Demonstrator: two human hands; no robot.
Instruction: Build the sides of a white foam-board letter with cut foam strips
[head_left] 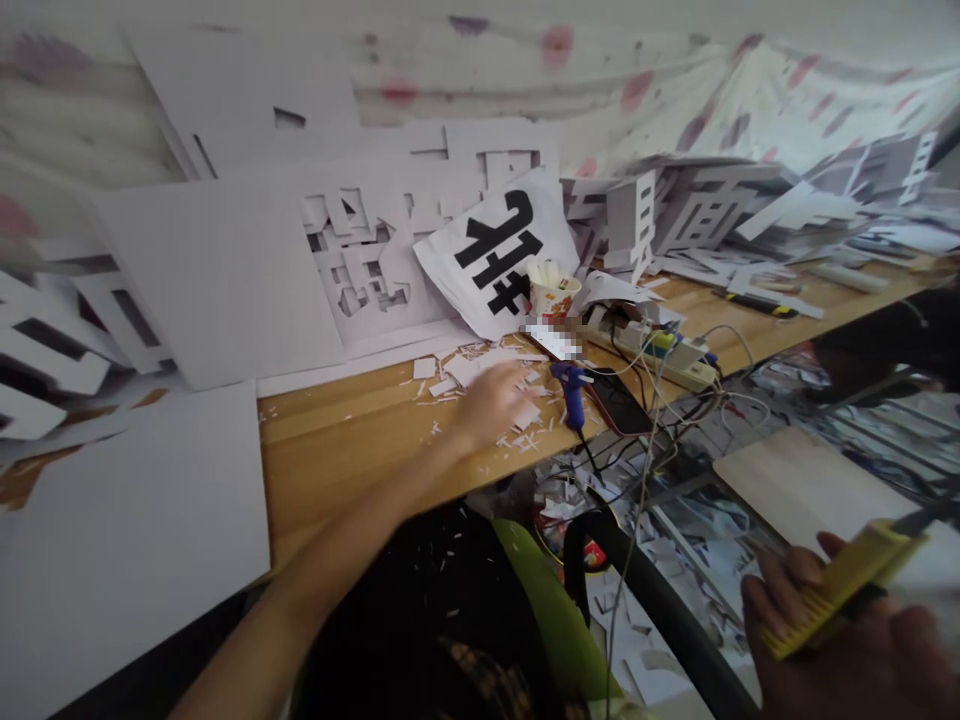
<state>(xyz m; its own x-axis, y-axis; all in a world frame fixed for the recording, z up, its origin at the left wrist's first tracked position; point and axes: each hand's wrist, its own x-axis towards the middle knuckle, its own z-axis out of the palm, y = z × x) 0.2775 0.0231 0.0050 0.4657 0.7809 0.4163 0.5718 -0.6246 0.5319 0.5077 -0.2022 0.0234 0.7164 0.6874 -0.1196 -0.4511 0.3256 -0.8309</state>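
Observation:
My left hand (491, 405) is over a pile of white foam-board scraps (457, 370) on the wooden table. Motion smears its fingers, so I cannot see whether anything is in them. At the lower right, away from the table, my right hand (847, 620) grips a yellow brush (844, 585) with a ridged, bristle-like edge and a dark handle end. Just right of my left hand a blue hot glue gun (574, 395) lies near the table's front edge, beside a dark phone (619, 402).
A patterned paper cup (553, 295) stands behind the scraps. Cords tangle around a power strip (690, 365). Cut-out white boards (247, 270) lean along the back, with a printed sheet (502, 250) against them. A utility knife (761, 304) lies farther right. Scraps litter the floor beside a black chair arm (660, 610).

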